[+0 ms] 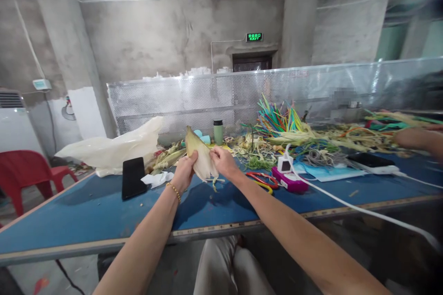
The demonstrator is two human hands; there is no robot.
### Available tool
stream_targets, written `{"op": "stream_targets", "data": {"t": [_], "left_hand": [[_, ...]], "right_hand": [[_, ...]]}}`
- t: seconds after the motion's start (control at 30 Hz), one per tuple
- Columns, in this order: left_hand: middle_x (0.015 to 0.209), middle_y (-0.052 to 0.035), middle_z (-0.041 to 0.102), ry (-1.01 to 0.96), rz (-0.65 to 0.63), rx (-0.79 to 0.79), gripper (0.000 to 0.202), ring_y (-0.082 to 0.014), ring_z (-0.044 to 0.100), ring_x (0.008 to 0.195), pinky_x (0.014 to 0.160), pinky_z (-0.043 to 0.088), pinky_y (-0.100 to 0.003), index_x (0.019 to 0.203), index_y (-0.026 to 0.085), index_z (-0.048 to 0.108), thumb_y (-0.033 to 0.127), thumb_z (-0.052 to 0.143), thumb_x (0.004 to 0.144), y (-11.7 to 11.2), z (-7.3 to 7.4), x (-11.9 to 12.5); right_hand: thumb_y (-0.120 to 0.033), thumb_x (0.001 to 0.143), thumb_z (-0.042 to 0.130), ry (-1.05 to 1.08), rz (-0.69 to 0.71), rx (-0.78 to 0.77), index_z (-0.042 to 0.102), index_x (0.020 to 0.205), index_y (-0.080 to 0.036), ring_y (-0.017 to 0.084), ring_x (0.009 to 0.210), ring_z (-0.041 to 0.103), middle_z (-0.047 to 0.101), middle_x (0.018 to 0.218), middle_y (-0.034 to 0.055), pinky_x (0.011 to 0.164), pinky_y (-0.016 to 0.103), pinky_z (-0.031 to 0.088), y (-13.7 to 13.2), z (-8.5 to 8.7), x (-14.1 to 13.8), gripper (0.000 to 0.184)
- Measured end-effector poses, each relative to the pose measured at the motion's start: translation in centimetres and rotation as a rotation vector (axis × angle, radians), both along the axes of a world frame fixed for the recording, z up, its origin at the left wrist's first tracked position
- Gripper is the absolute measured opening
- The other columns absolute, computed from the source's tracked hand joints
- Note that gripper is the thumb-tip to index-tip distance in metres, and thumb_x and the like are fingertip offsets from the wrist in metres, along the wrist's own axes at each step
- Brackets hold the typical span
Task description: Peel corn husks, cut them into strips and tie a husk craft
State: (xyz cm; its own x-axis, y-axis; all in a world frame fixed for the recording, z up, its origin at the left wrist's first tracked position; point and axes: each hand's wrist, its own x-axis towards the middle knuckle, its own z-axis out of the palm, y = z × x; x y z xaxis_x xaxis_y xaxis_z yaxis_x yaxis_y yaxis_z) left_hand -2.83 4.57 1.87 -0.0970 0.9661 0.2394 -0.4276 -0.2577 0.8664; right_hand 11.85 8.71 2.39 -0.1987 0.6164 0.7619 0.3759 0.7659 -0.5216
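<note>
A pale corn husk (201, 161) with a greenish-brown pointed tip stands up between my hands, above the blue table (93, 214). My left hand (186, 169) pinches its left edge, thumb on the near face. On the opposite side, my right hand (223, 162) has its fingers closed on the husk's right edge. A thin pale strip (215, 184) hangs near its lower end. Behind lies a heap of husks and fibres (254, 145). Scissors with red and yellow handles (263, 180) rest to the right of my right hand.
On the left are a black phone (134, 177), crumpled tissue (157, 179) and a plastic bag (114, 147). A green bottle (218, 132) and colourful strips (278, 115) stand behind. A white cable (346, 197) crosses from a purple box (290, 183). Another person's arm (420, 140) reaches in at right.
</note>
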Motion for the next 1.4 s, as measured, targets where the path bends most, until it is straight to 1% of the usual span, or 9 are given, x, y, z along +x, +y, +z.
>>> {"op": "stream_targets", "data": {"t": [0.27, 0.5, 0.7, 0.83, 0.97, 1.07, 1.2, 1.3, 1.4], "left_hand": [[0.055, -0.0029, 0.062, 0.419, 0.084, 0.149, 0.048, -0.0113, 0.052, 0.049, 0.049, 0.041, -0.022, 0.058, 0.01, 0.064, 0.056, 0.078, 0.062, 0.0, -0.6, 0.0], [0.081, -0.0078, 0.073, 0.131, 0.062, 0.141, 0.045, -0.0172, 0.066, 0.069, 0.069, 0.054, -0.028, 0.086, 0.011, 0.07, 0.044, 0.084, 0.06, 0.0, 0.0, -0.2], [0.104, -0.0139, 0.073, -0.177, -0.118, 0.057, 0.041, -0.0236, 0.068, 0.098, 0.089, 0.054, -0.034, 0.107, 0.012, 0.066, 0.047, 0.063, 0.086, -0.1, 1.0, -0.3], [0.098, -0.0137, 0.074, -0.128, -0.084, 0.059, 0.039, -0.0231, 0.069, 0.094, 0.085, 0.054, -0.032, 0.1, 0.011, 0.068, 0.047, 0.063, 0.086, -0.5, 1.0, 0.2], [0.084, -0.0115, 0.074, 0.151, -0.119, 0.13, 0.045, -0.0204, 0.069, 0.078, 0.073, 0.053, -0.029, 0.088, 0.01, 0.071, 0.053, 0.072, 0.074, -0.6, 0.1, 1.1], [0.073, -0.0095, 0.071, 0.338, -0.209, 0.159, 0.05, -0.0152, 0.064, 0.063, 0.063, 0.05, -0.026, 0.079, 0.008, 0.07, 0.057, 0.076, 0.068, -0.9, -0.3, 1.8], [0.072, -0.011, 0.07, 0.413, -0.351, 0.197, 0.051, -0.0157, 0.064, 0.061, 0.06, 0.049, -0.026, 0.08, 0.008, 0.07, 0.059, 0.07, 0.073, -1.1, 0.6, 1.3], [0.077, -0.0119, 0.071, 0.434, -0.068, 0.141, 0.039, -0.0159, 0.065, 0.063, 0.063, 0.051, -0.027, 0.082, 0.009, 0.07, 0.047, 0.075, 0.071, -0.3, 2.1, -1.0], [0.067, -0.0096, 0.069, 0.682, 0.266, 0.098, 0.024, -0.0144, 0.061, 0.058, 0.061, 0.05, -0.027, 0.069, 0.01, 0.069, 0.034, 0.071, 0.073, 1.3, 3.5, -4.2]], "right_hand": [[-0.028, 0.086, 0.047, 0.12, -0.094, 0.079, 0.059, 0.081, -0.019, 0.018, 0.069, 0.058, 0.065, 0.075, 0.0044, 0.066, 0.028, 0.042, -0.7, 0.9, 0.4, 0.016], [-0.038, 0.087, 0.048, 0.062, -0.014, 0.035, 0.056, 0.07, -0.018, 0.016, 0.064, 0.05, 0.057, 0.066, 0.0021, 0.061, 0.028, 0.035, -0.9, 0.8, 0.3, 0.028], [-0.052, 0.088, 0.045, 0.179, 0.199, -0.148, 0.052, 0.065, -0.018, 0.013, 0.056, 0.039, 0.047, 0.059, -0.0017, 0.052, 0.025, 0.029, -1.5, 0.6, -0.7, 0.042], [-0.049, 0.089, 0.046, 0.061, 0.198, -0.051, 0.049, 0.061, -0.018, 0.013, 0.059, 0.04, 0.048, 0.06, -0.0014, 0.056, 0.026, 0.031, -1.9, 1.1, 0.1, 0.041], [-0.047, 0.086, 0.052, -0.048, 0.195, -0.023, 0.056, 0.063, -0.018, 0.013, 0.061, 0.045, 0.053, 0.062, -0.0004, 0.058, 0.026, 0.034, -2.0, 2.0, 1.4, 0.037], [-0.045, 0.082, 0.058, 0.131, 0.093, -0.037, 0.059, 0.065, -0.017, 0.014, 0.06, 0.046, 0.055, 0.061, -0.0001, 0.057, 0.025, 0.035, -1.4, 2.8, 2.8, 0.033], [-0.049, 0.076, 0.062, 0.709, 0.043, -0.166, 0.055, 0.066, -0.018, 0.012, 0.052, 0.044, 0.052, 0.058, -0.0023, 0.049, 0.025, 0.035, 0.8, 3.8, 5.7, 0.034], [-0.045, 0.075, 0.066, 0.999, 0.006, -0.201, 0.051, 0.064, -0.018, 0.011, 0.05, 0.045, 0.049, 0.056, -0.0038, 0.048, 0.024, 0.037, 2.5, 4.3, 7.7, 0.032], [-0.042, 0.075, 0.067, 1.092, 0.023, -0.194, 0.049, 0.062, -0.019, 0.01, 0.048, 0.045, 0.047, 0.052, -0.0056, 0.046, 0.024, 0.038, 3.4, 4.2, 8.2, 0.033]]}}
